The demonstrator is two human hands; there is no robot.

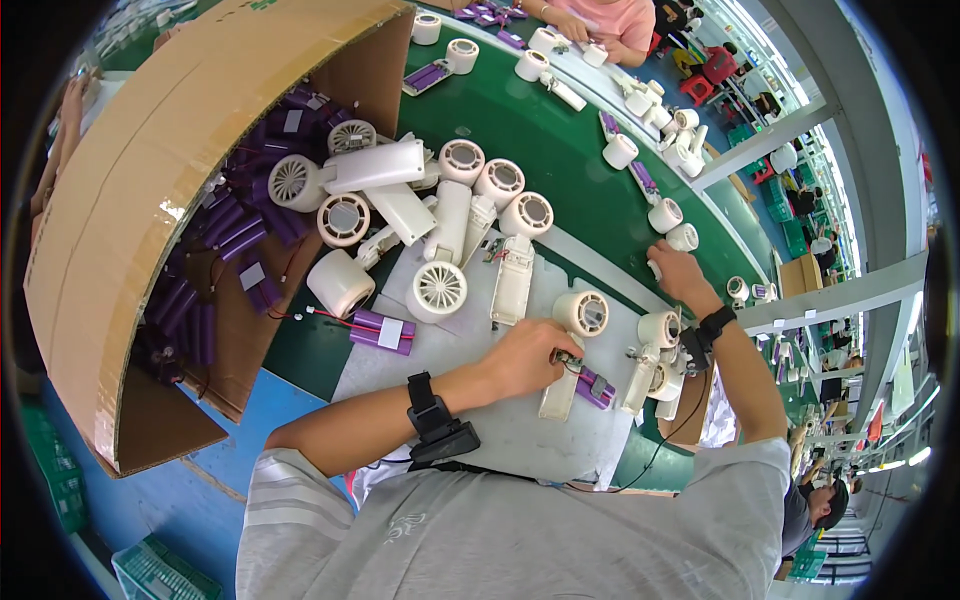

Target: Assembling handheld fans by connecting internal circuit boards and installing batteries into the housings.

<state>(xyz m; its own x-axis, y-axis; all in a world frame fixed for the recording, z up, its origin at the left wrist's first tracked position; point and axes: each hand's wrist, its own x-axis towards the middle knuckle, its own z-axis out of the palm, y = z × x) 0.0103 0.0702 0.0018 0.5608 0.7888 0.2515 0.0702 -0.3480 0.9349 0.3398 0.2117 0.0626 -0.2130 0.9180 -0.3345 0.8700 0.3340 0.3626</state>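
Observation:
My left hand (522,360) is pinched on a small circuit board (568,358) at the neck of an opened white handheld fan (580,313). A purple battery pack (595,388) lies against that fan's open handle shell (558,395). My right hand (683,272) reaches out over the green conveyor belt, its fingers curled in beside a white fan head (682,237). A bit of white shows at those fingertips, but what it belongs to is hidden. Between my arms, more opened fans (658,330) and an empty-looking handle shell (513,280) rest near the grey mat (480,420).
A large cardboard box (150,190) on its side at left holds many purple battery packs (240,235). White fans (440,200) are heaped before it, beside a loose battery pack (382,332). More fans line the green belt (570,170); a person in pink (610,25) works across it.

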